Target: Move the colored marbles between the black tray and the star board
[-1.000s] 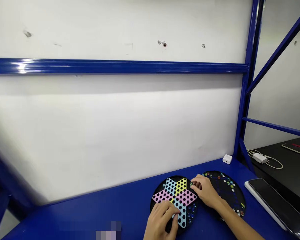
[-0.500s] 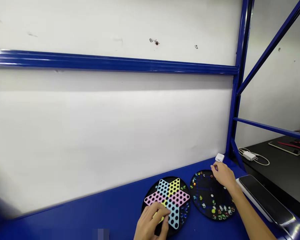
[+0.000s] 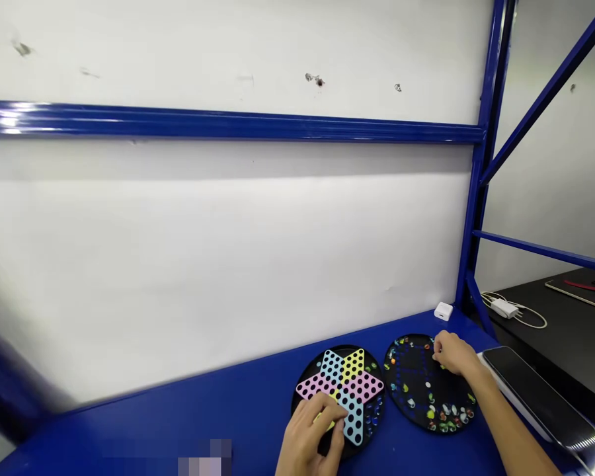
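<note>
A star-shaped Chinese checkers board (image 3: 359,385) with pink, yellow and light blue points sits in a round black tray (image 3: 297,404). My left hand (image 3: 311,433) lies over its near left part, fingers curled toward the thumb; whatever they hold is hidden. To the right is a second round black tray (image 3: 411,390) with marbles (image 3: 449,416) scattered in it, thickest along its near edge. Over this tray's far right side is my right hand (image 3: 453,354), its fingertips pinched together and pointing down. Whether a marble is between them I cannot make out.
A white earbud case (image 3: 443,311) stands by the wall behind the right tray. Right of my forearm lies a black phone (image 3: 540,390) on a white object. A blue frame post (image 3: 471,218) rises at the corner. A white charger (image 3: 504,308) with cable lies on the black table.
My right hand has moved from the right tray's far rim toward me and lower, over the tray. My left hand stays over the board. The whole view has shifted slightly.
</note>
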The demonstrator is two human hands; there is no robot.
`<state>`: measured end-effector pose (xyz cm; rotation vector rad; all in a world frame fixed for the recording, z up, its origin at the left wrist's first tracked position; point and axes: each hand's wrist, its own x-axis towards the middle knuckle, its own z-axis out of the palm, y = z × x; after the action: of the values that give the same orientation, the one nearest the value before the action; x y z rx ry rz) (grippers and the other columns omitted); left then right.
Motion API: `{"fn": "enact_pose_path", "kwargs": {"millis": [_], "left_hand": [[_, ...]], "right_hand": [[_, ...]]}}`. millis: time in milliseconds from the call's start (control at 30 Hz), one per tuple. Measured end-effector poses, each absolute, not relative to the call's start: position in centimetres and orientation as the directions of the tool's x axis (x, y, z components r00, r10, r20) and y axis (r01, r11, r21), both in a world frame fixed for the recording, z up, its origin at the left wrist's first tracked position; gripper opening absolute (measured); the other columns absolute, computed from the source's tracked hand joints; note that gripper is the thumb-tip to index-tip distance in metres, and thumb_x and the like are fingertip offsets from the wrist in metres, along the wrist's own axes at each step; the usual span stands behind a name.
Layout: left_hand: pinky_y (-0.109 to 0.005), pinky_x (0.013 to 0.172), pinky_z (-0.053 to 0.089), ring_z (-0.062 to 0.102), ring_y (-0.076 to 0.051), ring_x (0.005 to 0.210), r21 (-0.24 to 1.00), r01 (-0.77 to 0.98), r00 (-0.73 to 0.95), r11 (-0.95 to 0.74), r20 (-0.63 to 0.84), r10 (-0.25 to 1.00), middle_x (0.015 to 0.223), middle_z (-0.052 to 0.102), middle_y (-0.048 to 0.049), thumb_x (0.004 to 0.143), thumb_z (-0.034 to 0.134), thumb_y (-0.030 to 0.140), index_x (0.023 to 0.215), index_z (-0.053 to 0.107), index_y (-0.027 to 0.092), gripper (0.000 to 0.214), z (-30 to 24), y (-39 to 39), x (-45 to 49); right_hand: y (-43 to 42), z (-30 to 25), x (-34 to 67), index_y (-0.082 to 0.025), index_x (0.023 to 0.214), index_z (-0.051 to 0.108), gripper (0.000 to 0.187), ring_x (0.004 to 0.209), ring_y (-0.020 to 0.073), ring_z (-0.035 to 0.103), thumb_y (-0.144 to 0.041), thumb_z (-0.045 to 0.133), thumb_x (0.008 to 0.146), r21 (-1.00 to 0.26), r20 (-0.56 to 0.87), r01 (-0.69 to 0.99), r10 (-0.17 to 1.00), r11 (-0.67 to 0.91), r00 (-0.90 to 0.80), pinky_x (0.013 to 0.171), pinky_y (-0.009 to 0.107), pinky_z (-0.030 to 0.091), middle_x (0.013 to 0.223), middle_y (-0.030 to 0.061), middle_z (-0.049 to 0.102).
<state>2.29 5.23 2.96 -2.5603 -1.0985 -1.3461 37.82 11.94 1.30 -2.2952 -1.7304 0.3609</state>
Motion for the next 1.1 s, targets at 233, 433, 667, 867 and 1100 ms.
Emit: {"fn": "enact_pose_path", "kwargs": {"millis": [233, 433, 667, 867, 1100], "left_hand": [[-0.025, 0.065, 0.051, 0.062, -0.015, 0.071, 0.257, 0.599, 0.408, -0.758, 0.717, 0.565, 0.080, 0.065, -0.0020, 0.089, 0.051, 0.015, 0.087, 0.063, 0.022, 0.015, 2.6, 5.2, 2.2], [-0.024, 0.065, 0.051, 0.061, -0.014, 0.071, 0.257, 0.598, 0.400, -0.759, 0.725, 0.561, 0.080, 0.065, -0.0023, 0.089, 0.050, 0.014, 0.087, 0.063, 0.022, 0.016, 2.5, 5.2, 2.2], [-0.024, 0.065, 0.050, 0.061, -0.014, 0.072, 0.263, 0.587, 0.402, -0.766, 0.726, 0.558, 0.081, 0.065, -0.0024, 0.089, 0.049, 0.012, 0.088, 0.062, 0.023, 0.017, 2.6, 5.2, 2.3], [-0.024, 0.065, 0.051, 0.061, -0.014, 0.071, 0.268, 0.585, 0.404, -0.765, 0.722, 0.562, 0.080, 0.065, -0.0019, 0.089, 0.050, 0.013, 0.088, 0.062, 0.023, 0.015, 2.6, 5.2, 2.3], [-0.024, 0.065, 0.051, 0.063, -0.014, 0.072, 0.252, 0.584, 0.427, -0.772, 0.713, 0.556, 0.081, 0.065, -0.0023, 0.088, 0.050, 0.013, 0.088, 0.062, 0.023, 0.015, 2.4, 5.3, 2.3]], "right_hand": [[12.1, 2.4, 35.6, -0.019, 0.074, 0.062, 0.012, 0.061, 0.0133, 0.056, -0.029, 0.055, 0.076, -0.863, -0.046, 0.503, 0.999, -0.039, -0.002, 0.053, 0.024, 0.039, 0.075, 0.0024, 0.064], [11.8, 3.6, 34.5, -0.020, 0.083, 0.058, 0.019, 0.062, 0.0100, 0.052, -0.030, 0.063, 0.068, -0.968, -0.117, -0.199, 0.977, -0.153, -0.180, 0.044, 0.019, 0.029, 0.080, -0.0003, 0.059], [12.2, 1.6, 33.0, -0.019, 0.071, 0.058, 0.009, 0.054, 0.0079, 0.036, -0.026, 0.055, 0.075, -0.938, -0.130, 0.337, 0.981, -0.075, -0.146, 0.049, 0.022, 0.026, 0.062, -0.0043, 0.045], [11.9, 1.0, 32.8, -0.018, 0.064, 0.056, 0.008, 0.052, 0.0097, 0.047, -0.018, 0.060, 0.070, -0.721, -0.154, 0.693, 0.980, -0.023, -0.126, 0.051, 0.022, 0.032, 0.053, -0.0041, 0.053], [10.9, 2.8, 35.1, -0.018, 0.055, 0.062, 0.021, 0.049, 0.0092, 0.044, -0.030, 0.079, 0.056, -0.638, -0.350, 0.767, 0.911, -0.062, -0.217, 0.046, 0.023, 0.027, 0.050, -0.0037, 0.054]]}}
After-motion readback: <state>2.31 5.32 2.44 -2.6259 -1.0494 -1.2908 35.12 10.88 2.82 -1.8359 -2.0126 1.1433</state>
